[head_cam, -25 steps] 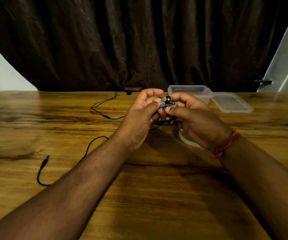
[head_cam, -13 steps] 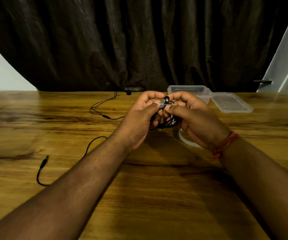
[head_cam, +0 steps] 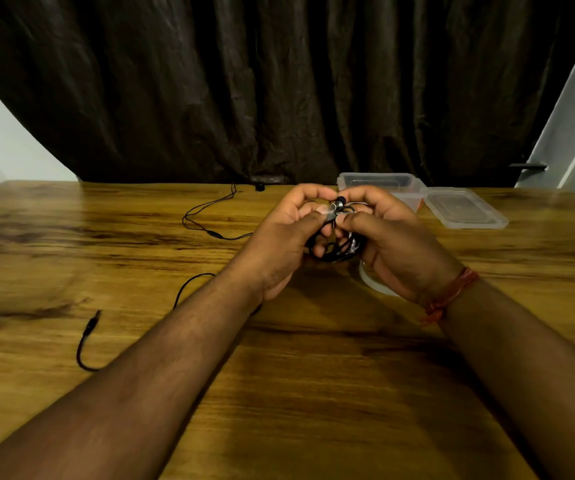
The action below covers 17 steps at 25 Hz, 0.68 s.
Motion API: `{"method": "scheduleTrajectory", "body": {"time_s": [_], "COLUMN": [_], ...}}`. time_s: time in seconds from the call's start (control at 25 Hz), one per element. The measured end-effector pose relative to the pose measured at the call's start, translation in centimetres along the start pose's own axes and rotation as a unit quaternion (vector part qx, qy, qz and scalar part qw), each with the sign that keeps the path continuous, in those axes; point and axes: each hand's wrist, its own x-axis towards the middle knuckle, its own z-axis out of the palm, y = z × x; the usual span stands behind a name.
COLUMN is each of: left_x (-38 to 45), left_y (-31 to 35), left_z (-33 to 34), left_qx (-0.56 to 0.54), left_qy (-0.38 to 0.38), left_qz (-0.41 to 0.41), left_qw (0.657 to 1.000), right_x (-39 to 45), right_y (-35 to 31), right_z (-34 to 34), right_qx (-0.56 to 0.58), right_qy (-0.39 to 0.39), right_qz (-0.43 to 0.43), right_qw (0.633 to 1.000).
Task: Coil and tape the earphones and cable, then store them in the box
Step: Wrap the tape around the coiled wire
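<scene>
Fingers [head_cam: 317, 211] of both raised hands curl together, pinching the coiled earphones [head_cam: 339, 237].

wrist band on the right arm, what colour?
Orange-red; a thread-like band around the right wrist, seen clearly in the head view.

My left hand [head_cam: 281, 244] and right hand [head_cam: 391, 247] meet over mid-table [head_cam: 313, 393], the coil of earphones [head_cam: 336, 233] between them. Loose cable [head_cam: 206, 223] trails left; its plug [head_cam: 93, 323] lies near-left. Box [head_cam: 376, 183] behind my hands, lid [head_cam: 464, 207] to its right. Tape roll [head_cam: 372, 282] under right hand.
</scene>
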Motion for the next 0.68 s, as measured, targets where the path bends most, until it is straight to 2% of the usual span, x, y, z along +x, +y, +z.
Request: {"method": "scheduleTrajectory", "body": {"time_s": [0.44, 0.68], "left_x": [-0.07, -0.18], "left_y": [-0.33, -0.41], "left_z": [0.52, 0.67], "left_qx": [0.034, -0.013], "left_qy": [0.033, 0.059], "left_qz": [0.016, 0.032], "left_qw": [0.999, 0.998], "right_x": [0.28, 0.54], "right_y": [0.21, 0.45], "right_z": [-0.07, 0.09], "right_qx": [0.017, 0.052], "right_qy": [0.021, 0.024], "right_qz": [0.019, 0.038], "right_qw": [0.999, 0.998]}}
